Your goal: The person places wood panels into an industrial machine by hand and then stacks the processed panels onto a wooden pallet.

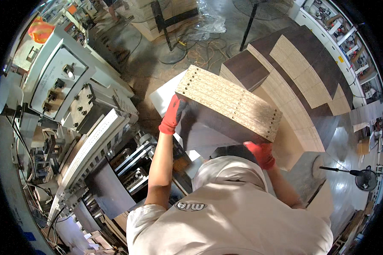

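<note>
Between my two gloved hands is a stack of particle boards (229,102) with dark faces. Its pale cut edges point up and carry rows of small drilled holes near both ends. My left hand (172,114), in a red glove with a dark palm, grips the stack's left end. At the right end, near my body, my right hand (263,154) in a matching red glove is closed on the stack's lower corner. Some of its fingers are hidden by the boards. Under and behind the stack, part of a white sheet (161,97) shows.
Stacked dark-faced boards (300,70) stand at the right. On the left is a machine with a control panel (59,83), rails and a dark board (108,187) lying on it. Beyond are a fan stand (164,27), loose cords (206,53) and plastic wrap (210,21).
</note>
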A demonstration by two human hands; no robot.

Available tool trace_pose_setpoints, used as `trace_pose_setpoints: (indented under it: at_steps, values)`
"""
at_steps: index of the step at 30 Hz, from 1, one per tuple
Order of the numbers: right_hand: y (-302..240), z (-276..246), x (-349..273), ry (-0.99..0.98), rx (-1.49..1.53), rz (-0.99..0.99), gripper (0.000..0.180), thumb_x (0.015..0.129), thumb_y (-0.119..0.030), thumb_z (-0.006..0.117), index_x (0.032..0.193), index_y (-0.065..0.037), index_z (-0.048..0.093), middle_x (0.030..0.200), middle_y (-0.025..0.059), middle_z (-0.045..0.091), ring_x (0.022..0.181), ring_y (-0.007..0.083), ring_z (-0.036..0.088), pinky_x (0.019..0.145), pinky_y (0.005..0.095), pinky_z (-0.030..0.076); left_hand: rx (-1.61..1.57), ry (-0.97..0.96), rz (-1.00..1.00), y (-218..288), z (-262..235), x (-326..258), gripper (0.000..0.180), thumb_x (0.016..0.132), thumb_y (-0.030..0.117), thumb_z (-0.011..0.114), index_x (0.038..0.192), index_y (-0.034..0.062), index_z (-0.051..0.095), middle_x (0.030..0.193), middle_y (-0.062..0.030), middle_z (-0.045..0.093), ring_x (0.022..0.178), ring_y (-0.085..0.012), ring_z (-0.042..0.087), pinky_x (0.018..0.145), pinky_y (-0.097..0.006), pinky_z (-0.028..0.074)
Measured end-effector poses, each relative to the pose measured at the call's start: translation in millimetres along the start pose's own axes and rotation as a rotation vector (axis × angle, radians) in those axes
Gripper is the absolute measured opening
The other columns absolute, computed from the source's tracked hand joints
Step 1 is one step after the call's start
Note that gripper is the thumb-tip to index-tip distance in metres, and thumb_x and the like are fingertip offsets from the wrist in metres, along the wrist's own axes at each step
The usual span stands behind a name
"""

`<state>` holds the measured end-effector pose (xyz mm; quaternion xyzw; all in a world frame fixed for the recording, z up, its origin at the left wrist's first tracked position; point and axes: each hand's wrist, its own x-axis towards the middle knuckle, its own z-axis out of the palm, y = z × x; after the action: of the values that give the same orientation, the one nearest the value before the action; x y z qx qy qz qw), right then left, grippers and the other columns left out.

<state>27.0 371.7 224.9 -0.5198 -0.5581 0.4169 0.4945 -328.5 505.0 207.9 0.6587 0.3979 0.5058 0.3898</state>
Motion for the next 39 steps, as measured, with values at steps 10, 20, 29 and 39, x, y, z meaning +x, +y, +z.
trace_pose_setpoints:
  at_steps: [10, 20, 29, 39]
  values:
    - [-49.7, -26.3, 53.0, -0.251, -0.269, -0.228, 0.091, 0.052, -0.022, 0.090, 0.126, -0.001, 0.043, 0.116, 0.0123, 0.059, 0.109, 0.0196, 0.056, 0.095, 0.0342, 0.044, -0.596, 0.353, -0.130, -97.6, 34.3, -15.9, 0.061, 0.095, 0.043, 0.042, 0.139, 0.0028, 0.032, 0.137, -0.0103, 0.041, 0.124, -0.0215, 0.041, 0.104, -0.037, 0.034]
    - [-62.9, -94.7, 192.8, -0.187, 0.047, -0.002, 0.083, 0.061, -0.013, 0.084, 0.131, 0.000, 0.040, 0.123, 0.0126, 0.055, 0.114, 0.0199, 0.052, 0.098, 0.0348, 0.040, 0.786, 0.142, 0.239, 50.5, 65.9, 157.5, 0.028, 0.092, 0.020, 0.046, 0.110, -0.0020, 0.047, 0.094, -0.0185, 0.052, 0.088, -0.0337, 0.050, 0.077, -0.041, 0.040]
    - [83.3, -125.0, 314.8, 0.086, 0.766, 0.421, 0.060, 0.077, -0.005, 0.072, 0.129, -0.002, 0.043, 0.121, 0.0068, 0.054, 0.110, 0.0160, 0.050, 0.096, 0.0318, 0.040, 0.797, -0.359, -0.160, -122.3, 137.1, 370.6, 0.047, 0.097, 0.035, 0.041, 0.132, 0.0035, 0.045, 0.096, -0.0262, 0.058, 0.085, -0.0330, 0.056, 0.079, -0.039, 0.043]
    - [226.3, -148.5, 364.5, 0.176, 0.205, 0.235, 0.043, 0.085, -0.026, 0.066, 0.117, 0.000, 0.054, 0.109, 0.0087, 0.062, 0.101, 0.0207, 0.056, 0.092, 0.0339, 0.042, 0.617, -0.277, -0.712, -245.1, 251.3, 449.7, 0.077, 0.083, 0.065, 0.051, 0.083, -0.0121, 0.061, 0.072, -0.0175, 0.057, 0.076, -0.0218, 0.052, 0.080, -0.036, 0.043]
